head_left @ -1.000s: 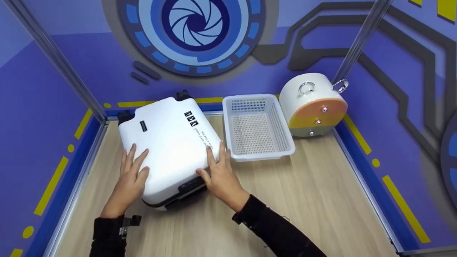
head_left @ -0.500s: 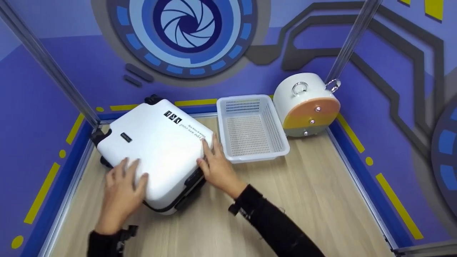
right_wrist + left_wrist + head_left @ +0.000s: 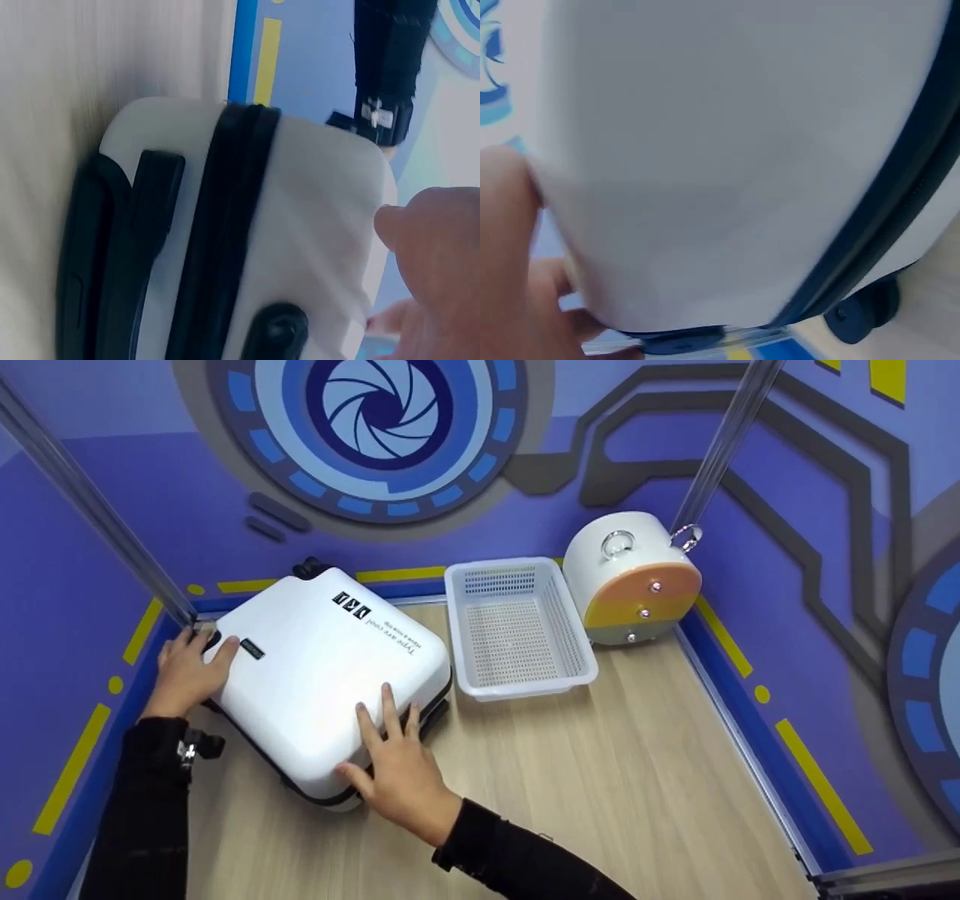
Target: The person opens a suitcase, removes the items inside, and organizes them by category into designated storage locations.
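Wht hard-shell rect suitcase (image 3: 315, 690) flat on wood-grain tabletop (image 3: 637, 780), long axis diag, blk wheels (image 3: 309, 568) back-L. Rotated CCW vs 1 s ago. LH (image 3: 187, 673) curled round wheel-end corner; RH (image 3: 403, 765) spread on near corner.

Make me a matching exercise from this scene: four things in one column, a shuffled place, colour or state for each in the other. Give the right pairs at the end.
Things
1. Suitcase
2. Basket
3. Round-fronted box
4. Left hand

Descriptions
A. Front banded orange, yellow and green
B. At a wheeled corner, thumb apart from the fingers
C. Perforated floor and walls
D. Lying flat, lettering on its white top

Pairs: 1-D, 2-C, 3-A, 4-B
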A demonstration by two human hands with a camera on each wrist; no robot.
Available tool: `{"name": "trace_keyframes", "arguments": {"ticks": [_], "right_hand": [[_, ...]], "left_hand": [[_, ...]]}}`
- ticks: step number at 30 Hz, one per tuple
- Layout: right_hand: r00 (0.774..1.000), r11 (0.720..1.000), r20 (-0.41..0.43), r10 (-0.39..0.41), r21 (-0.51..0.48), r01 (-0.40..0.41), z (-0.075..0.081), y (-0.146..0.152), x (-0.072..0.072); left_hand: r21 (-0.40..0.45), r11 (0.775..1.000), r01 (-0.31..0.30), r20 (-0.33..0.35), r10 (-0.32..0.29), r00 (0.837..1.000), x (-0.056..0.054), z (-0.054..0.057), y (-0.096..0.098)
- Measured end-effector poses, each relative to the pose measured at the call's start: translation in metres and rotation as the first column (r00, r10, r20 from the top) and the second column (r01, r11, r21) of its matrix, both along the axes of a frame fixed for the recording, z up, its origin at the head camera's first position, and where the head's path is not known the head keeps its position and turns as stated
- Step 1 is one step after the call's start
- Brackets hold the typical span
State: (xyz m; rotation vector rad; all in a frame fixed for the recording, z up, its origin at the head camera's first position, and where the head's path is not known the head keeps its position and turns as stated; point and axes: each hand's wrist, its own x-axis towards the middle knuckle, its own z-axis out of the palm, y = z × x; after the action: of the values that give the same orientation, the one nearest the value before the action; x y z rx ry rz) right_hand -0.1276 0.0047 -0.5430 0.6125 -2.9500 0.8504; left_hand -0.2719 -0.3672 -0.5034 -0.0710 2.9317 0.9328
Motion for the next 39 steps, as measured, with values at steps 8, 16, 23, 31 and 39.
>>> {"name": "trace_keyframes", "arguments": {"ticks": [8,16,23,31,39], "right_hand": [[1.0,0.999,0.028,-0.013,0.037,0.012,-0.001,0.0,-0.012],[0.998,1.0,0.06,0.009,-0.011,-0.009,-0.003,0.031,-0.056],[0.989,0.987,0.098,0.109,-0.125,-0.097,-0.002,0.059,-0.077],[0.989,0.961,0.037,0.143,-0.243,-0.13,-0.01,0.071,-0.084],[0.989,0.967,0.025,0.144,-0.216,-0.135,-0.018,0.066,-0.08]], "left_hand": [[-0.027,0.998,-0.063,-0.004,0.063,0.998,0.005,-0.003,0.009],[-0.083,0.99,-0.118,-0.064,0.113,0.992,0.039,-0.01,0.038],[-0.09,0.961,-0.261,-0.178,0.243,0.954,0.076,-0.023,0.057],[-0.098,0.913,-0.397,-0.354,0.34,0.871,0.11,-0.036,0.085],[-0.031,0.899,-0.436,-0.556,0.347,0.755,0.139,-0.055,0.118]]}}
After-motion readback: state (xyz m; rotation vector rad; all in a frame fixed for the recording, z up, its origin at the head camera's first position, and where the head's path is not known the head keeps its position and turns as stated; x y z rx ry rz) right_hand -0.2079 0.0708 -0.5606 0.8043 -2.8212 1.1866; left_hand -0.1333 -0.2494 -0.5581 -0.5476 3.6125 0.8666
